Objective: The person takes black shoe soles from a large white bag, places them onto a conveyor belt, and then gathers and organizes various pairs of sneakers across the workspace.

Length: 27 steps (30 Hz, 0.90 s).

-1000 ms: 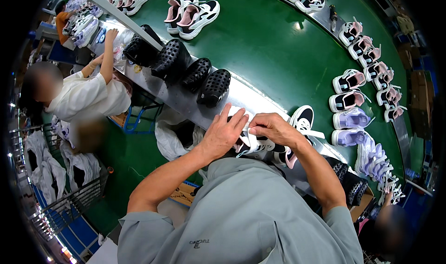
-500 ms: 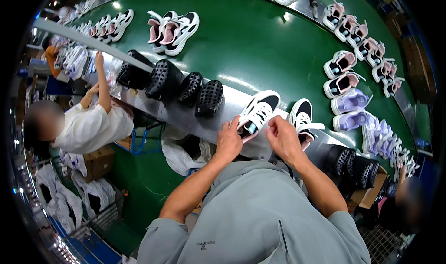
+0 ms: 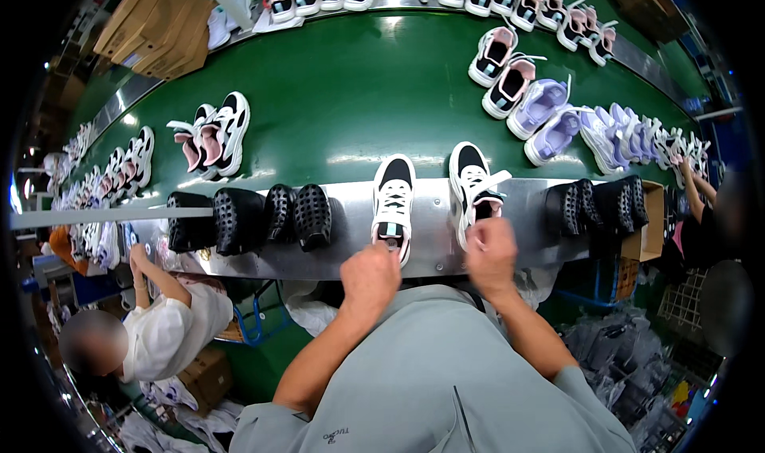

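Two black-and-white lace-up sneakers stand on the metal edge of the bench before me, toes pointing away. Closed fingers of my left hand (image 3: 370, 282) are at the heel of the left sneaker (image 3: 394, 198), which sits flat with its laces crossed. My right hand (image 3: 491, 254), slightly blurred, is curled at the heel opening of the right sneaker (image 3: 468, 170) and covers part of it. A white strap sticks out sideways from that right sneaker. What the right fingers grip is hidden.
Black studded shoe-shaped forms (image 3: 267, 218) line the bench edge at left, with more (image 3: 598, 206) at right beside a cardboard box (image 3: 649, 222). A sneaker pair (image 3: 227, 138) and lilac sneakers (image 3: 550, 118) stand on the green belt (image 3: 343, 86). A co-worker (image 3: 171, 321) sits at left.
My view has swung, so the bench edge now runs level. My right hand has moved from beside the left sneaker to the right sneaker's heel. My left hand remains at the left sneaker's heel.
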Each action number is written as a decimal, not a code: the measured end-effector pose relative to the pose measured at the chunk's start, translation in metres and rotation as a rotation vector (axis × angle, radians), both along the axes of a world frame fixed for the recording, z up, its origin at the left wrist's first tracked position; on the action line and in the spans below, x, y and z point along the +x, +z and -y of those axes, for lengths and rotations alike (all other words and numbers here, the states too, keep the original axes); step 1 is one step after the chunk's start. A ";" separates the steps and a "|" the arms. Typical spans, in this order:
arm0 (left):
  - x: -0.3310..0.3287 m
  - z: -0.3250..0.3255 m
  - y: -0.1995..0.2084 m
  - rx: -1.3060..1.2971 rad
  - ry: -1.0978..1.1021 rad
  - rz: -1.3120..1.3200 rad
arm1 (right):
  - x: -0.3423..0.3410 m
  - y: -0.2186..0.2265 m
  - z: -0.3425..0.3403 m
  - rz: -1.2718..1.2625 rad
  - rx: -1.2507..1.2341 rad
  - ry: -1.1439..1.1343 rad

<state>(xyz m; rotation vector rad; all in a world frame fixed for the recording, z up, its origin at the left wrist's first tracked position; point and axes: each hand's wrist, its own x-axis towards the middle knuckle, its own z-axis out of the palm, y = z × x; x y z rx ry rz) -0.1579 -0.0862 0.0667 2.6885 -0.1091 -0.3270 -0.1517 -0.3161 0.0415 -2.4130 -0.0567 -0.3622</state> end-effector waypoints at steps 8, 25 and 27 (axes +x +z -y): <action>0.056 0.101 -0.065 -0.265 -0.156 0.053 | 0.008 -0.018 0.024 -0.566 0.340 -0.218; 0.054 0.111 -0.025 -0.211 -0.353 0.518 | 0.002 -0.036 0.026 -0.142 0.163 -0.231; 0.064 0.117 -0.031 -0.212 -0.563 0.490 | 0.001 -0.047 0.019 -0.491 0.410 -0.198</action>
